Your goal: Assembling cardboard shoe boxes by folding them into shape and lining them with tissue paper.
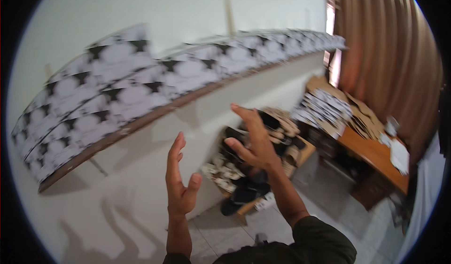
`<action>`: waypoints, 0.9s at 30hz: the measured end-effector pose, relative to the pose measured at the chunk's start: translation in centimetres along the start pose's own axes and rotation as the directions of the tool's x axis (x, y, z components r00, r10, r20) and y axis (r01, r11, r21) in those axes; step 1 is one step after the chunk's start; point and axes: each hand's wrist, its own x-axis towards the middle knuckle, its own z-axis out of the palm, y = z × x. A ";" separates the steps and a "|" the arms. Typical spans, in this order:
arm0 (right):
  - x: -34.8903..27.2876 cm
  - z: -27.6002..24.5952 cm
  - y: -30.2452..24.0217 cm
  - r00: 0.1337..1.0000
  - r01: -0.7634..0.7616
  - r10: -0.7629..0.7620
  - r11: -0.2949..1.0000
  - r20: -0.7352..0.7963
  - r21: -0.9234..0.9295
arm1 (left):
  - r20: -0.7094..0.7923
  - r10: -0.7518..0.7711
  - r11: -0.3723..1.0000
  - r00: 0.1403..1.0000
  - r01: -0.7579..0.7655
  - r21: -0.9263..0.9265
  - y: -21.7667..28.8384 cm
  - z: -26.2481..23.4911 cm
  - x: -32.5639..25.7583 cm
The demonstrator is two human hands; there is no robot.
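Left hand [180, 177] is raised upright in mid-air, forearm rising from the lower edge of the view, palm turned toward the right, fingers held together and extended upward, thumb [193, 183] standing apart and slightly hooked. It grips nothing and touches nothing. Right hand [251, 139] is raised higher and further forward, on a forearm that climbs from a dark green sleeve [319, 240] at the lower edge. Its palm faces left toward the other hand, fingers loosely spread and curved, empty. The two hands stand apart with an open gap between them, palms roughly facing each other.

Behind the hands runs a long wall shelf [141, 118] with a brown front edge, carrying a row of flat white sheets with a black pattern [117, 85] laid along its whole length; motion blur softens their detail. Neither hand reaches the shelf. Below the right hand, on the floor against the wall, lies a heap of cardboard and dark items [263, 170], blurred. At the right a wooden table [376, 153] bears a stack of the same patterned sheets [324, 109] near its far end and loose papers [399, 153] near its front edge. A brown curtain [390, 52] hangs beyond it.
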 end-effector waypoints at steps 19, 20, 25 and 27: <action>-37.9 -33.4 17.2 0.646 -0.734 0.693 0.679 -0.320 -0.013 | 0.624 -0.309 0.650 0.718 0.638 -0.412 -4.5 50.4 -10.0; -38.8 -34.8 17.6 0.619 -0.753 0.708 0.658 -0.339 -0.001 | 0.650 -0.284 0.653 0.705 0.639 -0.407 -4.7 52.3 -10.2; -41.6 -40.0 21.4 0.540 -0.807 0.745 0.591 -0.392 0.012 | 0.685 -0.287 0.688 0.669 0.642 -0.339 -4.3 60.5 -10.1; -41.3 -41.5 23.5 0.524 -0.823 0.755 0.569 -0.394 -0.004 | 0.677 -0.275 0.663 0.683 0.645 -0.381 -4.6 63.5 -9.3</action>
